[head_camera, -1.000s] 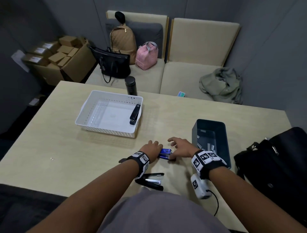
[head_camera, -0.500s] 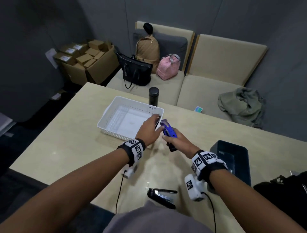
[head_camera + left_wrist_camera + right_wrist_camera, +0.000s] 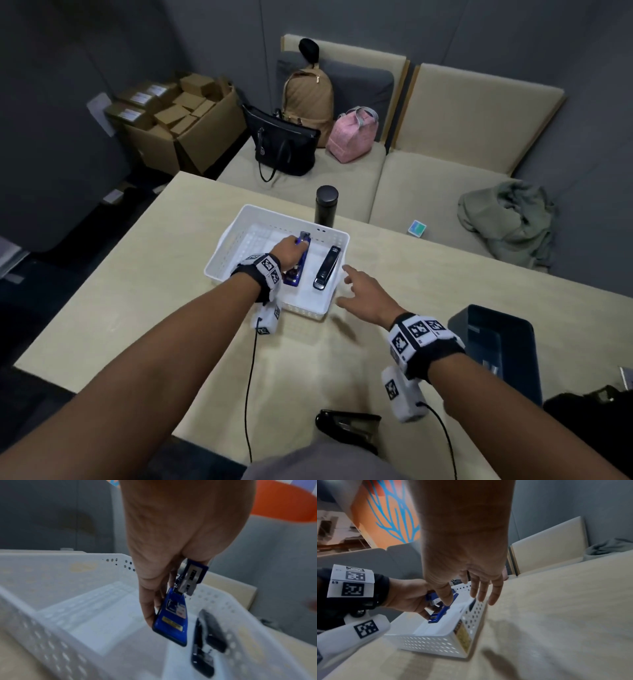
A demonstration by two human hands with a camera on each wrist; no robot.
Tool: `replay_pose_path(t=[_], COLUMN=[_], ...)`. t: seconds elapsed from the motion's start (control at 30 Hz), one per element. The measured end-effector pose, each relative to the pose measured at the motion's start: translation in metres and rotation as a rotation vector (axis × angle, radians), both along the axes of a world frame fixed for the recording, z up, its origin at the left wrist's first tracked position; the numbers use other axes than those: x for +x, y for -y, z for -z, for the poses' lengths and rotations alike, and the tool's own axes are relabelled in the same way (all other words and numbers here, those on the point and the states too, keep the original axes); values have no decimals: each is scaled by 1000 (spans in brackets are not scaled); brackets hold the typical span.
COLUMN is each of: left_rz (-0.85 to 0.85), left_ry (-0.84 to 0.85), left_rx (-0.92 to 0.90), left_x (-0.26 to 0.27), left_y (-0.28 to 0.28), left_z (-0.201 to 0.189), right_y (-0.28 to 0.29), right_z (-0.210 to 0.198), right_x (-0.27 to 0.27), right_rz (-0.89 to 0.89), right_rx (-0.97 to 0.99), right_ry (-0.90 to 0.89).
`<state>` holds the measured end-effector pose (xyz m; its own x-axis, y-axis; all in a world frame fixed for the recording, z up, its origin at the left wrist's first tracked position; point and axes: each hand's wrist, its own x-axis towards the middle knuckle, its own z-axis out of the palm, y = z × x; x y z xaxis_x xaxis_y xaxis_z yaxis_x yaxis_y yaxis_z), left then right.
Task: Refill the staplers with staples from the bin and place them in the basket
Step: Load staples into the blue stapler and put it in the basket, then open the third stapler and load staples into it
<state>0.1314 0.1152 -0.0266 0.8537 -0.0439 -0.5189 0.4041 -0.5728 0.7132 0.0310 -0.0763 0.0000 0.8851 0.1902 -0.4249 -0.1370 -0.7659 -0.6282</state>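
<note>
left hand (image 3: 290, 253) grips glossy blue stapler (image 3: 173, 616) over perforated white basket (image 3: 274, 219); right hand (image 3: 364, 297) spread, empty.

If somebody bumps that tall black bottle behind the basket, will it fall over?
Probably, yes. The black bottle is tall and narrow and stands upright on a small base, so a sideways bump would likely tip it. Its round body suggests it would then roll on the smooth table.
</note>
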Motion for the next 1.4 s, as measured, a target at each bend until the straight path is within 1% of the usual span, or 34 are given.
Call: replay_pose_path(t=[0.07, 0.13, 0.23, 0.37, 0.5, 0.67, 0.77, 0.87, 0.97, 1.07, 1.1, 1.17, 1.23, 1.27, 1.3, 1.33, 1.4], left_rz=[40, 80, 99, 134, 177, 93, 99, 132, 250, 326, 344, 376, 469, 538, 617, 706, 901], left_ry=[-7, -1, 21, 38, 88, 174, 204, 171, 133, 177, 238, 430, 668, 742, 758, 719, 528], left_rx=[92, 143, 176, 205, 205, 274, 316, 313, 374, 417, 439, 524, 576, 562, 521, 470, 384], left_x=[12, 16, 18, 19, 16, 15, 13, 5, -1, -8, -13, -26, -44, -55, -67, -81, -115], left_y=[0, 8, 25, 37, 39, 43, 53, 62, 63, 63, 64, 69, 79, 84, 90, 96, 105], left_z=[12, 21, 31, 41, 42, 36, 36, 36, 30, 20, 16, 3, -13, -22, -30, -33, -31], right_y=[18, 36, 54, 63, 65, 67, 67, 67, 66, 65, 64, 63, 64, 64, 65, 68, 76], right_z=[11, 20, 29, 35, 37, 37, 38, 40, 40, 40, 40, 39, 39, 40, 41, 43, 48], right_x=[-7, -12, -19, -23, -29, -39, -46, -50, -55, -61, -63, -68, -75, -78, -81, -86, -95], right_rz=[28, 42, 71, 65, 16, -37, -66, -85, -106, -134, -147, -176, -214, -228, -242, -257, -274], right_rx=[-16, -49, -83, -99, -116, -131, -139, -134, -112, -108, -113, -135, -170, -189, -216, -244, -334], right_ry=[-27, -64, -116, -136, -142, -159, -171, -171, -172, -194, -200, -200, -204, -205, -209, -210, -207])
